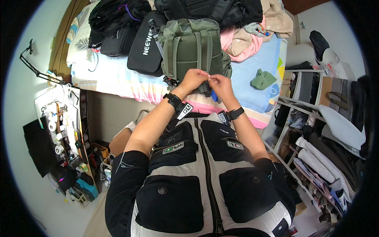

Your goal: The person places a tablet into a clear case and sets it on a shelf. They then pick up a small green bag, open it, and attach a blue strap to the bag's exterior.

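Note:
An olive-green backpack (186, 50) lies on the bed before me, its shoulder straps and back panel facing up. Over its lower end, my left hand (194, 79) and my right hand (222, 86) meet with pinched fingertips. Whether something tiny is held between them is too small to tell. Just below my hands hang a dark strap end (204, 89) and a blue piece (214, 95), partly covered by my right hand. Against the backpack's left side leans a grey tripod-like pole (158, 44), with a small black fitting (170, 81) near the lower left corner.
Left of the backpack lie a black NEEWER case (145, 56) and a smaller black case (114, 43). Black bags (207, 11) and pink clothing (247, 50) sit behind. A crumpled green cloth (263, 79) rests at right. A cluttered desk (63, 118) and shelving (284, 130) flank the bed.

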Available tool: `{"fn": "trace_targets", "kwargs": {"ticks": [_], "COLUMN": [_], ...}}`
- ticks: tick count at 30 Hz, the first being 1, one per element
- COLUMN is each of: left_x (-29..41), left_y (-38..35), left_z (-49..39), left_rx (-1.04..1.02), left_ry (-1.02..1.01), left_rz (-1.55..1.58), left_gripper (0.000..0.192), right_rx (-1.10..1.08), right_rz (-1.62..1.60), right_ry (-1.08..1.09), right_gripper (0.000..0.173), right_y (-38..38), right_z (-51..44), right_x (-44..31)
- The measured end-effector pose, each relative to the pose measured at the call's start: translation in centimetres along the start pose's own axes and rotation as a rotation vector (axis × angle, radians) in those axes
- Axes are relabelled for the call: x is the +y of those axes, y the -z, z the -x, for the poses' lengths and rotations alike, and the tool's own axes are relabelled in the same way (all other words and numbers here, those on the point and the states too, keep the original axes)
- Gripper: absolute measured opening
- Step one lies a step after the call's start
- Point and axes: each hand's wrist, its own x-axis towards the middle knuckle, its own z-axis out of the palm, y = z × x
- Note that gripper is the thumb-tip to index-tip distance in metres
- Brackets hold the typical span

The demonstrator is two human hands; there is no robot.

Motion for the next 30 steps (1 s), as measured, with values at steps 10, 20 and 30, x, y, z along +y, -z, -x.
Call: {"fn": "trace_targets", "kwargs": {"ticks": [10,20,30], "left_x": [-0.6,-0.4,-1.3], "left_y": [0.4,1.9,2.5], "left_z": [-0.4,0.7,0.2], "left_rx": [-0.015,-0.142,-0.153], "left_ry": [0.017,0.131,-0.035], "left_rz": [0.021,0.131,-0.042], "left_gripper": [0.019,0.019,0.019], "right_rx": [0.028,0.006,-0.213], "right_rz": [0.334,0.11,-0.455], "right_ry": [0.308,0.123,-0.344], "right_gripper": [0.015,0.014,0.016], "right_y": [-0.2,-1.4,-0.9], "right_z": [0.0,1.0,-0.4], "right_x": [-1.6,-0.2,0.9]}}
